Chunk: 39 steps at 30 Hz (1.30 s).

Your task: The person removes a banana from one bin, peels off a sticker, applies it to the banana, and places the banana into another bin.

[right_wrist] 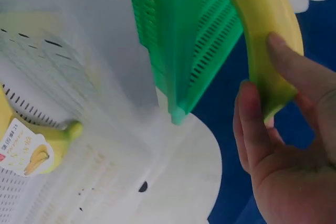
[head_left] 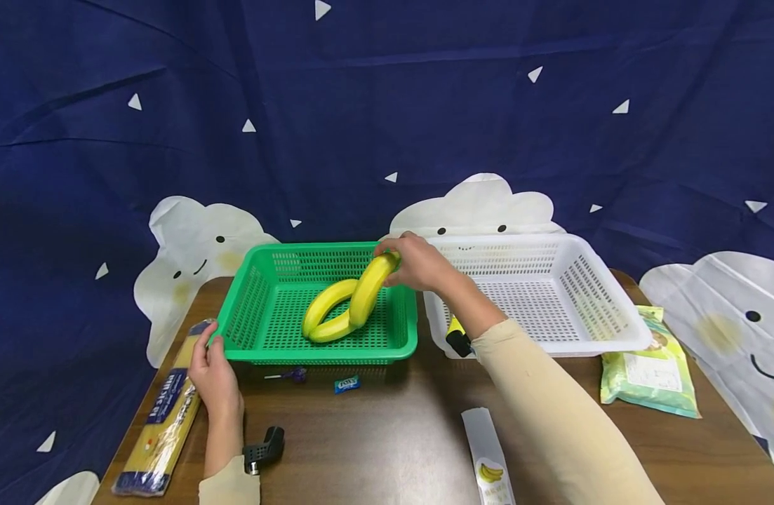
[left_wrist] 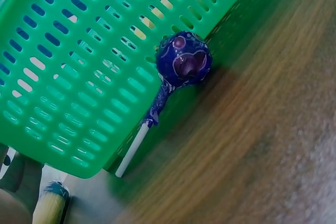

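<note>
My right hand (head_left: 418, 263) grips the upper end of a yellow banana (head_left: 372, 289), thumb on one side and fingers on the other. This banana stands tilted over the right half of the green basket (head_left: 260, 354), its lower end overlapping other bananas (head_left: 326, 305) in there. The right wrist view shows the same banana (right_wrist: 273, 24) between thumb and fingers. At the basket's front left corner, my left hand (head_left: 216, 375) holds the rim. A purple-wrapped lollipop (left_wrist: 184, 61) lies by the basket's front wall, close to the left hand.
Right of the green basket stands a white basket (head_left: 589, 347) with a labelled banana (right_wrist: 50, 142) inside. A spaghetti pack (head_left: 162, 414) lies at left, a blue wrapped candy (head_left: 347, 384) in front, a paper strip (head_left: 488, 449) near the right forearm, and a green-yellow bag (head_left: 652, 375) at right.
</note>
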Available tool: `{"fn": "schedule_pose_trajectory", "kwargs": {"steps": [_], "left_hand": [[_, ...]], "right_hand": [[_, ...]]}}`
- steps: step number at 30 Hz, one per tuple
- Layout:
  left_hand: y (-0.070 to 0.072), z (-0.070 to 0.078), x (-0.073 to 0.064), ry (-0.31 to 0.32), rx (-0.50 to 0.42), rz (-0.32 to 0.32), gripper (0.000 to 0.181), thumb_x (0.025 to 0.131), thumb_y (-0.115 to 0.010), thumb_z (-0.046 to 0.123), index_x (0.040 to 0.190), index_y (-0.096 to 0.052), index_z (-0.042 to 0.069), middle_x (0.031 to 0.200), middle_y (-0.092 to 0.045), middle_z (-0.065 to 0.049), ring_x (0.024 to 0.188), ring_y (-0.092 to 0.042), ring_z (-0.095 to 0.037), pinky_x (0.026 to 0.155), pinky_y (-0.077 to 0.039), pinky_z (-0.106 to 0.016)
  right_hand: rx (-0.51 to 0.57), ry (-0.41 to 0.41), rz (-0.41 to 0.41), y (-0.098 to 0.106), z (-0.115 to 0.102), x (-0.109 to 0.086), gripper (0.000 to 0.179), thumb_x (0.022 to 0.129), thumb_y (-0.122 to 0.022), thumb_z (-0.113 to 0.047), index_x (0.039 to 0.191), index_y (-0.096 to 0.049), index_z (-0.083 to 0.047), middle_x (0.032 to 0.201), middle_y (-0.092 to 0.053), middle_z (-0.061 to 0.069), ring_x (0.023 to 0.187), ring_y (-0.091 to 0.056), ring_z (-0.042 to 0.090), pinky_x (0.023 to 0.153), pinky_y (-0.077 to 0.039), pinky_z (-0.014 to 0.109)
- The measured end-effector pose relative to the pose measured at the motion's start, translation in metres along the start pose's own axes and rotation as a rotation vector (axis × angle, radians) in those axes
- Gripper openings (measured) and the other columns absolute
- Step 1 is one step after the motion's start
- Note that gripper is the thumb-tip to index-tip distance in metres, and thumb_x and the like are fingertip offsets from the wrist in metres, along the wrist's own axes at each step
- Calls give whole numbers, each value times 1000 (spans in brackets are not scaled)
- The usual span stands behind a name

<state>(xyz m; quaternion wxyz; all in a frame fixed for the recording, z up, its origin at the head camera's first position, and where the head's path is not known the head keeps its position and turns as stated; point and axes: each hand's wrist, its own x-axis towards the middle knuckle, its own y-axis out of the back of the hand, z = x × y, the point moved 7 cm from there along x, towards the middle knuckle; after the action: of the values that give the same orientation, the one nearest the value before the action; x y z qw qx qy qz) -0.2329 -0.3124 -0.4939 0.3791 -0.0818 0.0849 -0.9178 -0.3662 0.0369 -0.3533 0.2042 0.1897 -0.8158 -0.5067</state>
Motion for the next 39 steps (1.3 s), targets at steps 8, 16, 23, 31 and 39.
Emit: {"fn": "schedule_pose_trajectory", "kwargs": {"steps": [8,16,23,31,39], "left_hand": [[-2,14,-10,12,-12,-3,33,97,-52,13,128,-62,5,114,-52,-2,88,-40,-11,79,-34,-21],[2,-4,2,2,-6,-14,32,98,-52,18,128,-63,11,133,-50,-2,116,-43,-15,97,-32,-28],[1,-5,1,-3,1,-14,32,98,-52,19,127,-64,13,135,-49,-4,115,-41,-15,97,-31,-29],[0,-6,2,5,-7,-21,31,98,-53,19,127,-64,13,139,-47,-2,122,-41,-17,100,-31,-30],[1,-8,5,8,-12,-27,32,99,-52,18,128,-63,12,139,-47,-4,123,-43,-18,100,-33,-31]], "right_hand": [[21,39,17,9,5,-16,47,71,-86,-34,113,-64,-26,102,-59,-2,89,-52,20,72,-43,36],[41,68,68,13,13,-34,42,73,-79,-51,104,-64,-26,90,-64,-7,75,-56,14,68,-43,33],[194,100,56,10,12,-48,43,74,-78,-52,101,-65,-22,88,-63,-10,76,-56,12,64,-47,30],[335,113,-11,7,5,-78,38,78,-77,-48,104,-68,-21,85,-65,-9,73,-57,13,64,-50,32],[317,223,-152,-4,-12,-106,36,85,-71,-46,114,-68,-25,97,-63,-15,85,-56,9,75,-49,31]]}}
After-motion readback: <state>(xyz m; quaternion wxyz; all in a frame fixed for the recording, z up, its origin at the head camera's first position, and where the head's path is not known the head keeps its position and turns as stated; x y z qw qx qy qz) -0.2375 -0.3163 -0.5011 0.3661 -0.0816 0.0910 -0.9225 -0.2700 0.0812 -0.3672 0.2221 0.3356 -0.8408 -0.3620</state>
